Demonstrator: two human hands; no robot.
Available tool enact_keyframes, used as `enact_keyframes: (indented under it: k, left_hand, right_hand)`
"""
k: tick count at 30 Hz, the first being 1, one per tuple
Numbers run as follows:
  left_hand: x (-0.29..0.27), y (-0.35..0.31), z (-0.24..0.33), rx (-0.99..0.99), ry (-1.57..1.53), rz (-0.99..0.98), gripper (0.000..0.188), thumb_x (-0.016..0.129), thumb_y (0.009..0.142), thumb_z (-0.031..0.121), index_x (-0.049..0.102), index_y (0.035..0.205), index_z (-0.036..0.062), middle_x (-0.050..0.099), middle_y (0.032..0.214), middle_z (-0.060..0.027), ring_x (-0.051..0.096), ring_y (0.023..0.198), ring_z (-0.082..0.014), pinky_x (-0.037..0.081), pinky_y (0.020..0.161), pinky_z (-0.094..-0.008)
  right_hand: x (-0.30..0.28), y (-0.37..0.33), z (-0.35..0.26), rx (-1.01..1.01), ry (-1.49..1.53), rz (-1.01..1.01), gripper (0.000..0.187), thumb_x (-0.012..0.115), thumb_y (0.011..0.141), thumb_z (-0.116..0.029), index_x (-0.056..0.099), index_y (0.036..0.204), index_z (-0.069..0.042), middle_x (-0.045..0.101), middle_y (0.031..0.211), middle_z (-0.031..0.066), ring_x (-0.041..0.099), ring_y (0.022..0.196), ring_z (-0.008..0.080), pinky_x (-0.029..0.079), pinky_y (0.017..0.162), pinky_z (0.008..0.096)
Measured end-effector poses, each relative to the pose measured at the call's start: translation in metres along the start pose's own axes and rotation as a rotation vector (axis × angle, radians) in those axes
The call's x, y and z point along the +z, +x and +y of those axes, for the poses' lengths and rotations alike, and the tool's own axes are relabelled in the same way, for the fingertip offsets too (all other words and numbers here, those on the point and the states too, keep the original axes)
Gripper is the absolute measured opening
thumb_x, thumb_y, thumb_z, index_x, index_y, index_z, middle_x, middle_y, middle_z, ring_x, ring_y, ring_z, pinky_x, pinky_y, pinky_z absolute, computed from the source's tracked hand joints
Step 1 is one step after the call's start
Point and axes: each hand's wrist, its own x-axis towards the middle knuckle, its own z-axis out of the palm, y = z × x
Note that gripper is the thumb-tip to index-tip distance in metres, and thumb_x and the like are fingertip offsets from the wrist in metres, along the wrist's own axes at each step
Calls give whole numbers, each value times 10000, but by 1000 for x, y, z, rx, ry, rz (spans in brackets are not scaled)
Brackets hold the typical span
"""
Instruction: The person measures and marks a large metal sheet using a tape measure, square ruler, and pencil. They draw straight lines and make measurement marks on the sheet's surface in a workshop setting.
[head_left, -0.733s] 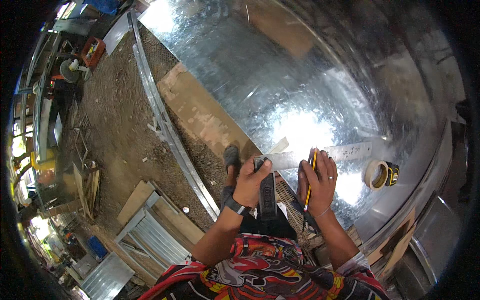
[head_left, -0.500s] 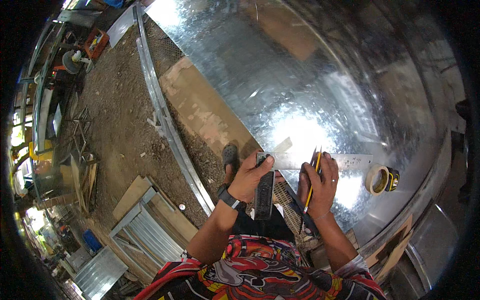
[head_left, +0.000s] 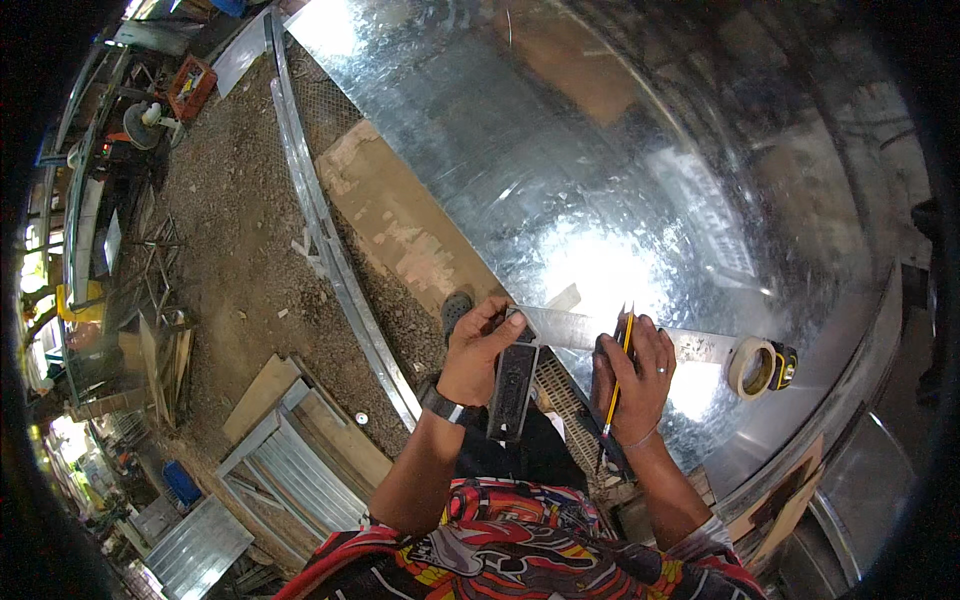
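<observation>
My left hand (head_left: 472, 362) grips a try square by its black handle (head_left: 514, 392), thumb on top near the corner. The square's metal blade (head_left: 572, 328) lies slanted across the near edge of a large shiny metal sheet (head_left: 450, 150). My right hand (head_left: 642, 385) rests over the blade and holds a yellow pencil (head_left: 615, 395) between its fingers. Alongside the pencil is a thin dark pointed piece whose kind I cannot make out. The blade's far end reaches a roll of masking tape (head_left: 738, 368), and a yellow and black tape measure (head_left: 788, 367) sits right beside the roll.
Beneath the sheet's left edge shows a worn brown board (head_left: 400, 225). Long metal profiles (head_left: 335, 250) lie on the dirt ground to the left. A metal frame with ribbed panels (head_left: 305, 470) is at lower left. Farther off stand a fan (head_left: 140, 128) and an orange crate (head_left: 190, 88).
The try square has turned clockwise: its handle has swung left with my left hand, and its blade tip has dropped toward the tape roll. My right hand keeps the pencil over the blade.
</observation>
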Motion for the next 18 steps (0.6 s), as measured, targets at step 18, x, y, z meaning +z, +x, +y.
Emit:
enact_keyframes:
  k: [18]
  left_hand:
    - [18, -12, 5, -102, 3, -96, 246, 603, 1054, 242, 616, 1034, -4, 653, 892, -50, 708, 759, -160, 633, 727, -304]
  right_hand:
    - [1, -19, 10, -19, 4, -10, 467, 751, 825, -65, 629, 1272, -120, 564, 1415, 208, 480, 1383, 419, 338, 1154, 611]
